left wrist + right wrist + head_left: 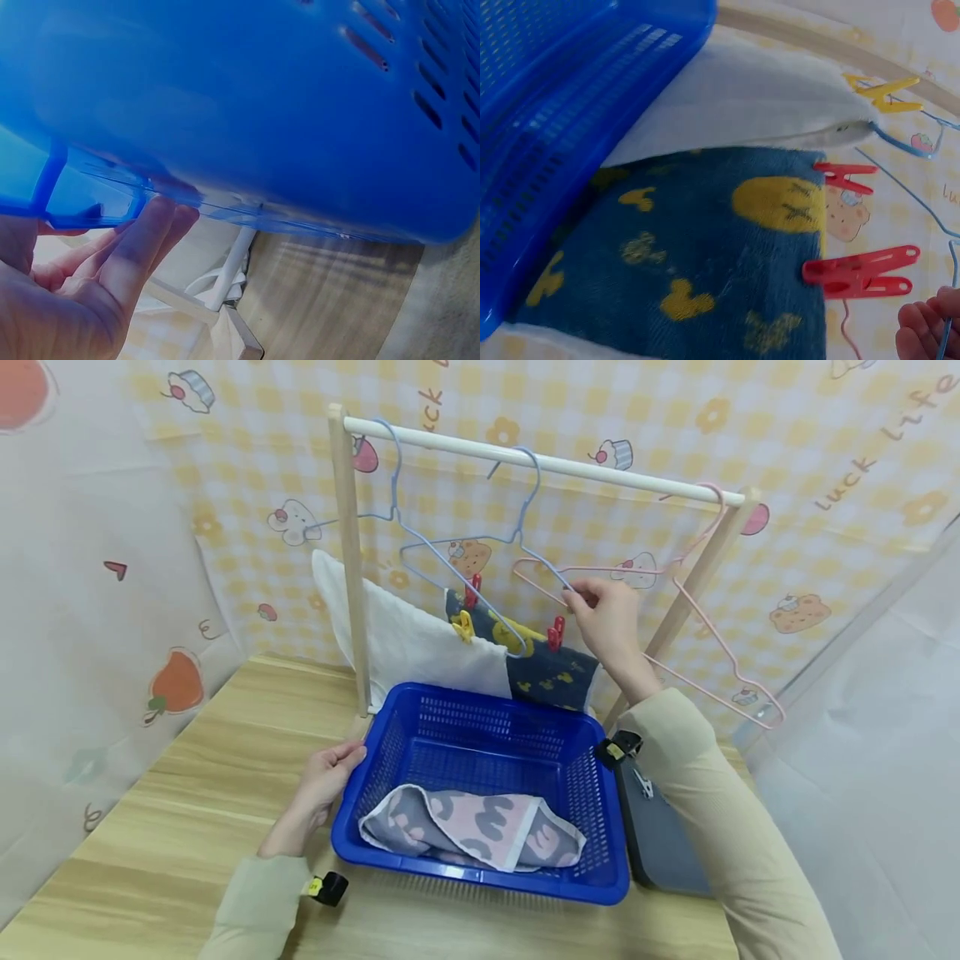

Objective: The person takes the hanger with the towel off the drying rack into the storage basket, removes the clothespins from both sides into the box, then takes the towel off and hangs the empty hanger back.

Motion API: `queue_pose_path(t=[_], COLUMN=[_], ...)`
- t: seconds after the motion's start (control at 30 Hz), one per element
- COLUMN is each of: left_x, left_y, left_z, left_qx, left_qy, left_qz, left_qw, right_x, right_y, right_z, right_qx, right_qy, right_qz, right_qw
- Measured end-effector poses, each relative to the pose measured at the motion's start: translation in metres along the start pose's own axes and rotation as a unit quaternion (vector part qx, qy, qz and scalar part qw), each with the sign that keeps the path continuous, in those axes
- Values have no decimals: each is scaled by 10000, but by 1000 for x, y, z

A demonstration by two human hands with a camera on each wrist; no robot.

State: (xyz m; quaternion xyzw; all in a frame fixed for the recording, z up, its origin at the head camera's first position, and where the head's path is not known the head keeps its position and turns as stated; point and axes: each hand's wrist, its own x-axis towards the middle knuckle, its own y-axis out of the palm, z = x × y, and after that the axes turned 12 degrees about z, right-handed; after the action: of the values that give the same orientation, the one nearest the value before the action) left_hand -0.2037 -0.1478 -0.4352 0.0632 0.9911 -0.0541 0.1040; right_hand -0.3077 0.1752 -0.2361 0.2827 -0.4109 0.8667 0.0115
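Basket (480,766) nearest: left hand (322,783) grips its rim, right hand (609,620) pinches the hanger (518,535), which I'd judge light, springy, best held by its shoulder.

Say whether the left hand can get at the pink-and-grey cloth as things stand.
Probably yes. The left hand grips the rim of the blue basket, so it would likely need to let go and clear the side wall, but nothing covers the pink-and-grey cloth.
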Motion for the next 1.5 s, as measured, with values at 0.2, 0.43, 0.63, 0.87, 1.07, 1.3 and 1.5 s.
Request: queue_pose_path(t=[0.2, 0.43, 0.63, 0.87, 1.07, 1.3, 1.5], left_x=[-1, -1, 0, 1, 1, 2, 1], left_y=[0, 1, 0, -1, 2, -1, 1], left_z=[0, 0, -1, -1, -1, -1, -1], left_qx=[-41, -99, -151, -199, -283, -323, -244], left_qy=[8, 10, 78, 120, 130, 128, 122], left_qz=[-41, 24, 49, 72, 76, 158, 127], left_qw=[10000, 9999, 9998, 9997, 9995, 9993, 9995], right_x=[3, -2, -14, -26, -49, -78, -100], right_y=[5, -24, -64, -87, -119, -141, -134], right_z=[3, -3, -23, -19, 8, 28, 25], right_qx=[951, 1671, 2006, 1919, 2577, 881, 1060], right_qy=[197, 396, 276, 320, 92, 294, 190], right_qz=[-127, -513, -1014, -1295, -1900, -2167, -2035], right_qw=[9952, 9838, 9740, 9723, 9473, 9718, 9731])
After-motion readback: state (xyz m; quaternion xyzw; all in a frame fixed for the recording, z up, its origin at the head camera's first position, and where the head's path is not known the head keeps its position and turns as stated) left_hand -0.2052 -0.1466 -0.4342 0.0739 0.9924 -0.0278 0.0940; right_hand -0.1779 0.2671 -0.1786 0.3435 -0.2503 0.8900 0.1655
